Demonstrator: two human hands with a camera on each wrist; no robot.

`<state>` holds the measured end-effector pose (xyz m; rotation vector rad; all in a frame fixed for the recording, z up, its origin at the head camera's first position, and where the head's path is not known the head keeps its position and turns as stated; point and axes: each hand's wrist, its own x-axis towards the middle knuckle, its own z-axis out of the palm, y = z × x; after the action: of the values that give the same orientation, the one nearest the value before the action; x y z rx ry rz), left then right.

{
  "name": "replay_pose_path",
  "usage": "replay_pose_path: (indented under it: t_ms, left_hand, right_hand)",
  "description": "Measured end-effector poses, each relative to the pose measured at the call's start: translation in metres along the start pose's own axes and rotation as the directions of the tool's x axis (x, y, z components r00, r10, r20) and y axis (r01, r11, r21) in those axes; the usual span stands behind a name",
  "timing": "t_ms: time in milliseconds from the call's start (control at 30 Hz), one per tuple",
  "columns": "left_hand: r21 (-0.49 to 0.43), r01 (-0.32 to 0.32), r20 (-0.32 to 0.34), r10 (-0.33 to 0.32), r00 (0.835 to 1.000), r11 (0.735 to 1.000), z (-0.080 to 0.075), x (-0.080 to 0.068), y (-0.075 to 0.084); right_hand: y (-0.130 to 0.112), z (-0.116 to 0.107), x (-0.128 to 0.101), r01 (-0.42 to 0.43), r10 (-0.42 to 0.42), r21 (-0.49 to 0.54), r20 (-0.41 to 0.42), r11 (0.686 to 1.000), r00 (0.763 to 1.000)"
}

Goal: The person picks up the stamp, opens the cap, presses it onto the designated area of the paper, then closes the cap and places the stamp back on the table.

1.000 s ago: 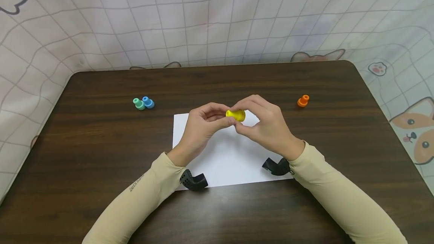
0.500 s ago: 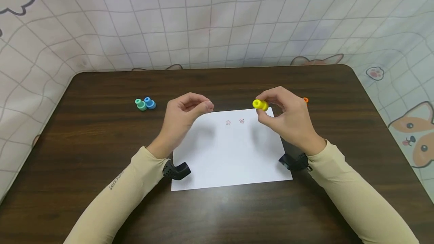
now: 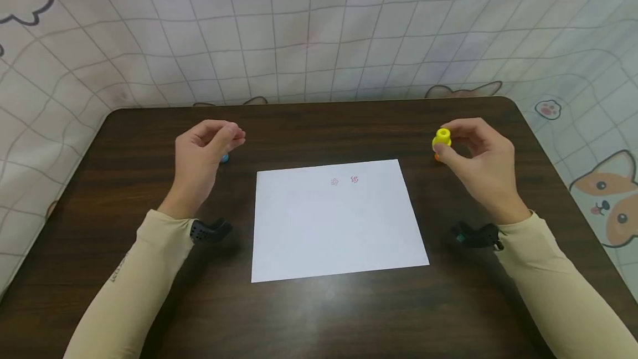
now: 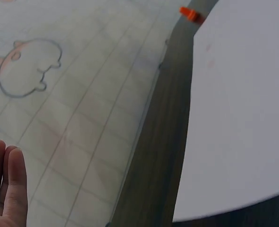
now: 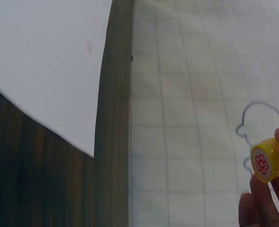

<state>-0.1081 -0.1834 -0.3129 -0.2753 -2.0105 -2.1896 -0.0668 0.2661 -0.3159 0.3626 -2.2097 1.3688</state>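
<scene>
A yellow toy stamp (image 3: 442,136) is pinched between the thumb and fingers of my right hand (image 3: 480,168), over the table's right side. In the right wrist view its round face, with a red flower print (image 5: 261,161), points toward the paper. Directly below it in the head view, an orange stamp (image 3: 437,157) is mostly hidden. My left hand (image 3: 196,162) hovers over the left side, fingers loosely bent and holding nothing. A sliver of a blue stamp (image 3: 225,158) shows past its fingers; the green one beside it is hidden.
White paper (image 3: 339,226) lies mid-table, bearing two small red prints, one a flower (image 3: 334,181), near its far edge. The dark wooden table (image 3: 319,314) ends at a grid-patterned cloth backdrop (image 3: 299,32). A black wrist camera (image 3: 211,230) sits below each hand.
Both hands were together at the yellow stamp, then parted. My right hand carried it rightward to the orange stamp; my left hand moved left, over the blue and green stamps. The red prints came into view.
</scene>
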Motion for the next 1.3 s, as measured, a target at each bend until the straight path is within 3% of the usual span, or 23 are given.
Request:
replay_pose_path:
  t_ms: [200, 367, 600, 733, 833, 1033, 1167, 1300]
  left_hand:
    - [-0.037, -0.021, -0.075, 0.018, 0.997, 0.999, -0.026, 0.004, 0.004]
    - [0.002, -0.016, -0.138, 0.016, 0.99, 1.0, -0.044, 0.006, 0.001]
    - [0.09, 0.05, -0.195, -0.031, 0.98, 0.995, -0.07, 0.007, -0.01]
    - [0.179, 0.113, -0.204, -0.075, 0.976, 0.977, -0.081, 0.006, -0.015]
    - [0.297, 0.166, -0.169, -0.119, 0.978, 0.94, -0.087, 0.005, -0.018]
    - [0.541, 0.214, -0.096, -0.193, 0.976, 0.813, -0.092, 0.004, -0.023]
    - [0.606, 0.242, -0.085, -0.24, 0.967, 0.758, -0.094, 0.005, -0.026]
    - [0.633, 0.266, -0.088, -0.274, 0.958, 0.727, -0.095, 0.005, -0.028]
  right_hand:
    - [0.014, -0.026, -0.002, -0.088, 0.088, -0.004, -0.069, 0.996, 0.994]
    - [0.024, -0.039, -0.004, -0.148, 0.15, 0.02, -0.11, 0.989, 0.983]
    - [0.04, -0.051, -0.01, -0.237, 0.237, 0.018, -0.148, 0.971, 0.96]
    - [0.049, -0.057, -0.015, -0.281, 0.274, -0.018, -0.159, 0.96, 0.948]
    - [0.056, -0.06, -0.018, -0.316, 0.306, -0.049, -0.153, 0.947, 0.94]
    - [0.069, -0.064, -0.023, -0.375, 0.362, -0.094, -0.131, 0.922, 0.923]
    - [0.075, -0.064, -0.025, -0.396, 0.384, -0.114, -0.11, 0.911, 0.917]
    - [0.079, -0.063, -0.025, -0.41, 0.401, -0.127, -0.085, 0.903, 0.912]
